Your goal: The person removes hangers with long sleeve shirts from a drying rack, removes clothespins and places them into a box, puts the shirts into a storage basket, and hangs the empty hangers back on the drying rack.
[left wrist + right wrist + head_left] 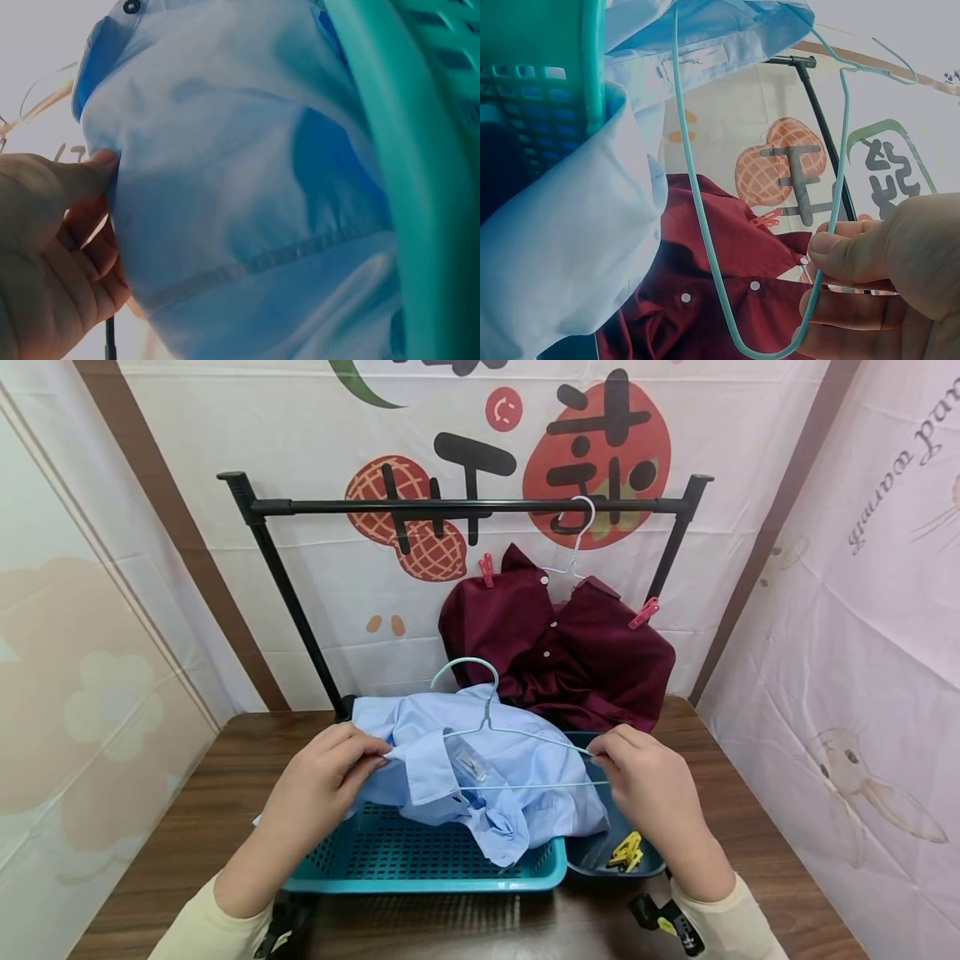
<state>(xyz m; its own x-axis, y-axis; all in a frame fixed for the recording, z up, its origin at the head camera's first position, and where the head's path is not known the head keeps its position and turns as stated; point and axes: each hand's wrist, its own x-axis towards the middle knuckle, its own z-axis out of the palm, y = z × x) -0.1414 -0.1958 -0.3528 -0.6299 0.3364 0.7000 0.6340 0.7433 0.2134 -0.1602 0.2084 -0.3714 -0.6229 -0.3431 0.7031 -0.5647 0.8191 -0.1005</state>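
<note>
A light blue collared shirt lies bunched over the teal basket. My left hand pinches its shoulder near the collar; in the left wrist view the thumb and fingers grip the cloth edge. A pale green wire hanger stands over the shirt with its hook up. Its left end runs inside the shirt, hidden by the collar and shoulder. The right end is bare, and my right hand holds it; in the right wrist view thumb and fingers pinch the wire near its rounded end.
The teal basket stands at the table's front, a dark blue bin with yellow clips beside it. Behind, a black rack carries a maroon shirt on a white hanger, with red clips at its shoulders.
</note>
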